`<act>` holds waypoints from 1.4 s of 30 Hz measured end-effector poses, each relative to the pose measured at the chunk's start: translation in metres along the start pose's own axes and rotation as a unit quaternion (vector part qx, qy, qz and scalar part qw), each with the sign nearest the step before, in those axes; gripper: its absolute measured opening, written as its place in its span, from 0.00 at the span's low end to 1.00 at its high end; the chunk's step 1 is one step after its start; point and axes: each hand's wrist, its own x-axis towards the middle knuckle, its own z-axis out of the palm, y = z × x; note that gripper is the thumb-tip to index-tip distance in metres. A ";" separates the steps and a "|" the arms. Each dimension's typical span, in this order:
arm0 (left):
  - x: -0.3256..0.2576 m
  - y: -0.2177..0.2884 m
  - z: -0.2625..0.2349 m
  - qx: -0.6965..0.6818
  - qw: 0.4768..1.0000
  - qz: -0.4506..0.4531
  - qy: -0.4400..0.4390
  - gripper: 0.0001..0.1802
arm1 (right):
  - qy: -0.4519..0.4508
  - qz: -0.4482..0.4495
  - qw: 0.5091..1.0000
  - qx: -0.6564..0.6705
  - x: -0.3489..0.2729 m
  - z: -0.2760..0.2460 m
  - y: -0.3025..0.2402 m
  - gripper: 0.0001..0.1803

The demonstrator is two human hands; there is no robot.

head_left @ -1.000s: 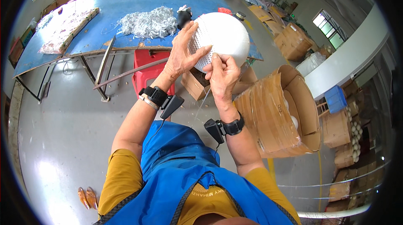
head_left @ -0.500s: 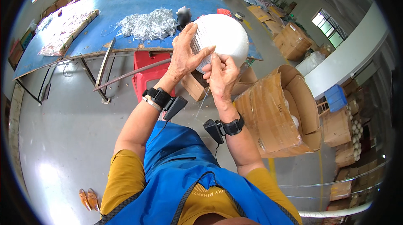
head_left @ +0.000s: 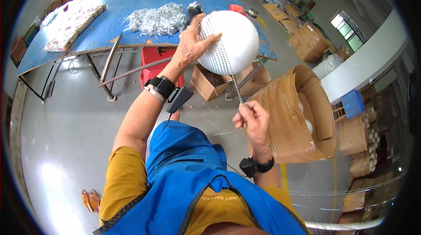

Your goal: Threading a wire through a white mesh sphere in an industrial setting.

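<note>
Hold the white ball, at twelve o'clock of the view, steady with the left hand, spreading its fingers wide on the nine-o'clock side. Pinching the bead string between narrow fingertips of the right hand (leaving the ball at six o'clock), better to pull evenly and lay each turn close beside the silver rows, avoiding gaps.

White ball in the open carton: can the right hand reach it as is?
Probably not directly: the right hand is pinching the beaded strand, and the near wall of the carton appears to stand between it and the white ball. The carton's open mouth looks unblocked, though.
</note>
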 end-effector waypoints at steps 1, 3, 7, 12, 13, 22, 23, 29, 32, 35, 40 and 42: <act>0.001 0.000 0.001 -0.007 1.000 -0.014 -0.014 0.46 | 0.002 0.001 1.000 0.011 -0.004 0.001 0.004 0.08; 0.003 -0.002 0.000 -0.001 0.999 -0.027 -0.017 0.47 | 0.000 0.005 1.000 0.024 -0.005 -0.001 0.012 0.08; 0.007 -0.003 -0.001 -0.018 0.999 -0.045 -0.021 0.49 | 0.029 -0.013 0.998 0.049 0.010 -0.012 0.027 0.08; 0.012 -0.005 -0.001 -0.007 0.999 -0.019 0.032 0.46 | 0.024 -0.033 0.997 0.061 0.023 -0.010 0.036 0.09; 0.012 -0.004 0.000 0.016 0.999 -0.005 0.046 0.42 | 0.029 -0.024 0.997 0.065 0.027 -0.011 0.038 0.09; 0.026 -0.012 0.002 0.100 0.994 0.006 0.053 0.24 | 0.024 -0.035 0.997 0.072 0.048 -0.008 0.039 0.09; 0.027 -0.013 0.003 0.102 0.993 0.007 0.053 0.24 | 0.024 -0.036 0.996 0.074 0.049 -0.007 0.039 0.09; 0.026 -0.013 0.005 -0.005 0.998 -0.057 0.031 0.22 | 0.022 -0.027 0.996 0.084 0.057 -0.002 0.043 0.10; 0.026 -0.004 0.000 0.040 0.994 -0.101 0.005 0.27 | 0.024 -0.051 0.995 0.077 0.063 -0.002 0.043 0.10; 0.013 -0.007 -0.002 0.083 0.996 0.009 -0.017 0.38 | 0.011 -0.039 0.995 0.089 0.066 0.001 0.045 0.10; 0.011 -0.004 0.000 0.136 0.990 -0.018 -0.022 0.50 | 0.028 -0.058 0.994 0.090 0.063 0.000 0.046 0.09; 0.016 -0.008 -0.001 0.081 0.995 -0.058 -0.022 0.51 | 0.027 -0.043 0.996 0.080 0.052 -0.008 0.048 0.09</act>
